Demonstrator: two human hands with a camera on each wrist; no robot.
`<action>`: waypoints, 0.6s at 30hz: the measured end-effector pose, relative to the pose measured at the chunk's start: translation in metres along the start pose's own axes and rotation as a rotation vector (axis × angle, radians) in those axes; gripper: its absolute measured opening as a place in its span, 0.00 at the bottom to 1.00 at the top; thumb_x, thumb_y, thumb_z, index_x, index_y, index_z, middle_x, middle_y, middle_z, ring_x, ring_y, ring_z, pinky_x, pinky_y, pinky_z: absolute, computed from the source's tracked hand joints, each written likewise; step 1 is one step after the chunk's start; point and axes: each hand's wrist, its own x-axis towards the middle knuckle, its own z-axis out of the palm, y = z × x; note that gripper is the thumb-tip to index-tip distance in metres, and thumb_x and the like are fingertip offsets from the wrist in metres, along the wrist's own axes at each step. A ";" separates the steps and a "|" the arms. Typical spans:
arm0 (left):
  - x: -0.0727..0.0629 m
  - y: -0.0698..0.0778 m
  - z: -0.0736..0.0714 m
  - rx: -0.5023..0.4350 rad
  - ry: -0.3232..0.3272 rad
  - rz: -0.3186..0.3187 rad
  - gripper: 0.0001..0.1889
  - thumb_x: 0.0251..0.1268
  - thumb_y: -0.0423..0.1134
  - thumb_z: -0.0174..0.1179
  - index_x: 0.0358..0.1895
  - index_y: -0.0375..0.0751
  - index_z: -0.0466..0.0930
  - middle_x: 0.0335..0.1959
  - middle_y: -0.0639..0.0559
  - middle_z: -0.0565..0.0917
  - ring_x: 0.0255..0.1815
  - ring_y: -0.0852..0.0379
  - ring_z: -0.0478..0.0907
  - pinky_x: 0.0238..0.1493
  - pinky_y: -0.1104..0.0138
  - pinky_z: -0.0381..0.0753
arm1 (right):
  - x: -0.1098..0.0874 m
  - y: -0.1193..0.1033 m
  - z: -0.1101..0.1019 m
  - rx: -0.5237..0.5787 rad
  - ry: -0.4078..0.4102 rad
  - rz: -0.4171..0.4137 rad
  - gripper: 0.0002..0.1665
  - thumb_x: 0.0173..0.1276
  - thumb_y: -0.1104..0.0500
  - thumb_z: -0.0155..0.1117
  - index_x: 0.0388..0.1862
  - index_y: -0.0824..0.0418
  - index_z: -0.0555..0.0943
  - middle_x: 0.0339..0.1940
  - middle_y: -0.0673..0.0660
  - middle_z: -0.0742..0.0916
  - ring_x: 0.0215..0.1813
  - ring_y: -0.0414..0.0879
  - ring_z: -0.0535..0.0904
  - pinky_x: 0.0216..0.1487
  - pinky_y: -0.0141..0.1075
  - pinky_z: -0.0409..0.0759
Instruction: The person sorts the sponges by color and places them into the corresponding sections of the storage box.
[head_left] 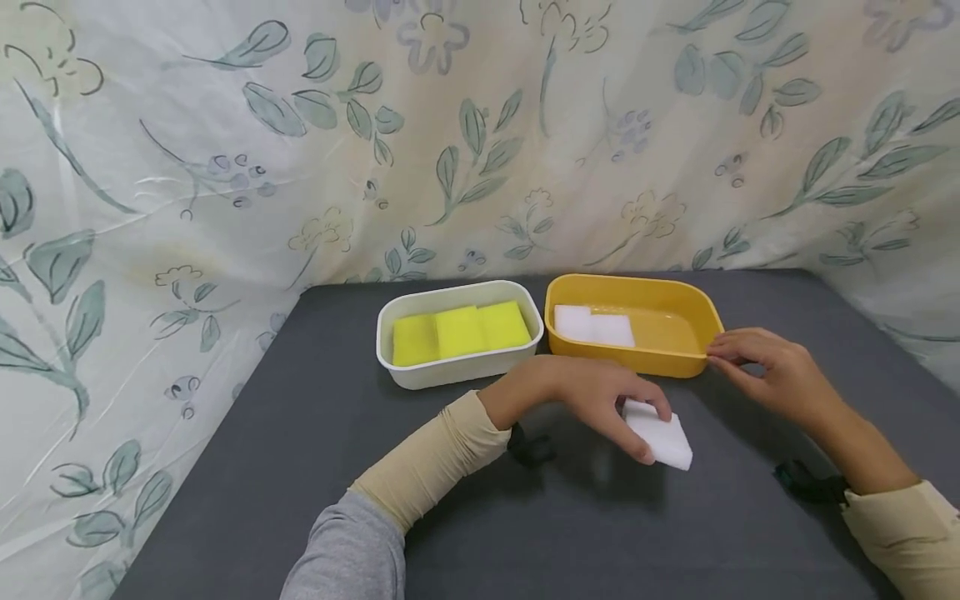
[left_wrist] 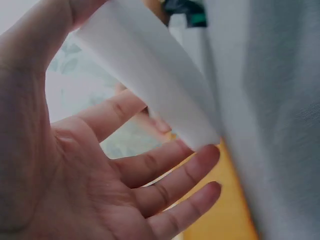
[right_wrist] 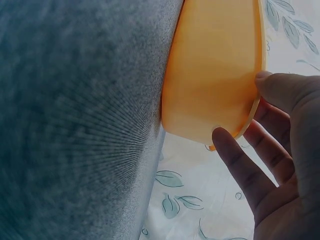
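Observation:
A white sponge block [head_left: 658,435] is pinched between the thumb and fingers of my left hand [head_left: 600,396], held above the dark table in front of the yellow container. In the left wrist view the same white sponge [left_wrist: 150,70] runs from the thumb to the fingertips, its edge blurred. My right hand [head_left: 772,375] grips the near right corner of the yellow container [head_left: 675,363]. Seen from the right wrist, the thumb of that hand [right_wrist: 280,150] lies on the rim of the yellow container [right_wrist: 215,65]. Two white sponges [head_left: 592,325] lie inside it on the left.
Left of the yellow container stands a white container [head_left: 450,367] holding several yellow sponges [head_left: 461,331] in a row. Both are near the back of the dark table [head_left: 300,467]. A floral curtain [head_left: 480,150] hangs behind and along the left side.

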 end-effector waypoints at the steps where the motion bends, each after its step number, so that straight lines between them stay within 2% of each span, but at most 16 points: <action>1: 0.000 0.002 -0.005 -0.007 0.021 -0.003 0.28 0.62 0.56 0.67 0.64 0.55 0.73 0.52 0.65 0.75 0.50 0.69 0.70 0.52 0.77 0.68 | 0.000 0.000 0.000 0.004 0.000 -0.006 0.24 0.41 0.76 0.80 0.41 0.65 0.88 0.40 0.55 0.89 0.47 0.32 0.77 0.53 0.15 0.66; 5: 0.004 0.004 -0.024 -0.015 0.144 -0.016 0.29 0.61 0.58 0.67 0.64 0.56 0.74 0.54 0.65 0.75 0.52 0.67 0.70 0.53 0.76 0.68 | 0.000 -0.001 -0.001 -0.009 0.001 -0.005 0.25 0.40 0.76 0.81 0.41 0.65 0.88 0.39 0.56 0.89 0.44 0.32 0.78 0.51 0.14 0.67; 8: 0.010 -0.002 -0.036 -0.027 0.235 -0.053 0.29 0.60 0.59 0.67 0.64 0.56 0.74 0.55 0.64 0.76 0.52 0.65 0.71 0.52 0.75 0.69 | 0.000 0.001 -0.002 -0.007 0.006 -0.010 0.24 0.42 0.75 0.81 0.41 0.65 0.88 0.39 0.56 0.89 0.45 0.32 0.78 0.51 0.15 0.67; 9: 0.012 -0.005 -0.039 -0.026 0.260 -0.067 0.29 0.60 0.59 0.67 0.64 0.56 0.74 0.55 0.63 0.76 0.53 0.64 0.71 0.52 0.74 0.69 | 0.000 0.002 -0.002 0.000 0.008 -0.014 0.21 0.46 0.72 0.81 0.41 0.65 0.88 0.39 0.56 0.89 0.45 0.32 0.78 0.51 0.15 0.67; 11: 0.019 -0.013 -0.043 -0.033 0.293 -0.105 0.29 0.61 0.60 0.66 0.64 0.56 0.74 0.56 0.63 0.76 0.53 0.63 0.71 0.52 0.74 0.69 | 0.000 0.004 -0.001 0.022 0.015 -0.025 0.14 0.59 0.60 0.79 0.42 0.65 0.88 0.40 0.56 0.89 0.46 0.32 0.78 0.51 0.15 0.68; 13: 0.025 -0.021 -0.045 -0.027 0.314 -0.132 0.30 0.61 0.61 0.66 0.64 0.55 0.75 0.56 0.62 0.76 0.53 0.63 0.72 0.51 0.74 0.69 | 0.001 0.005 -0.001 0.039 0.028 -0.044 0.22 0.69 0.46 0.69 0.41 0.65 0.88 0.39 0.56 0.89 0.46 0.32 0.78 0.50 0.15 0.68; 15: 0.030 -0.028 -0.043 -0.044 0.332 -0.146 0.29 0.62 0.60 0.65 0.64 0.54 0.76 0.56 0.63 0.77 0.52 0.63 0.72 0.51 0.75 0.70 | 0.001 0.006 0.001 0.053 0.043 -0.067 0.32 0.72 0.36 0.58 0.40 0.65 0.88 0.39 0.56 0.89 0.46 0.33 0.79 0.50 0.15 0.69; 16: 0.033 -0.031 -0.042 -0.061 0.337 -0.149 0.29 0.63 0.60 0.65 0.65 0.54 0.77 0.56 0.63 0.77 0.52 0.63 0.73 0.51 0.75 0.70 | 0.001 0.007 0.002 0.055 0.044 -0.074 0.36 0.72 0.34 0.54 0.39 0.65 0.88 0.38 0.56 0.89 0.46 0.34 0.79 0.50 0.16 0.69; 18: 0.036 -0.037 -0.039 -0.096 0.346 -0.146 0.28 0.65 0.58 0.63 0.66 0.53 0.78 0.55 0.63 0.78 0.52 0.63 0.74 0.51 0.76 0.71 | 0.001 0.007 0.003 0.053 0.043 -0.085 0.37 0.73 0.33 0.52 0.39 0.65 0.89 0.38 0.56 0.89 0.45 0.34 0.79 0.50 0.16 0.69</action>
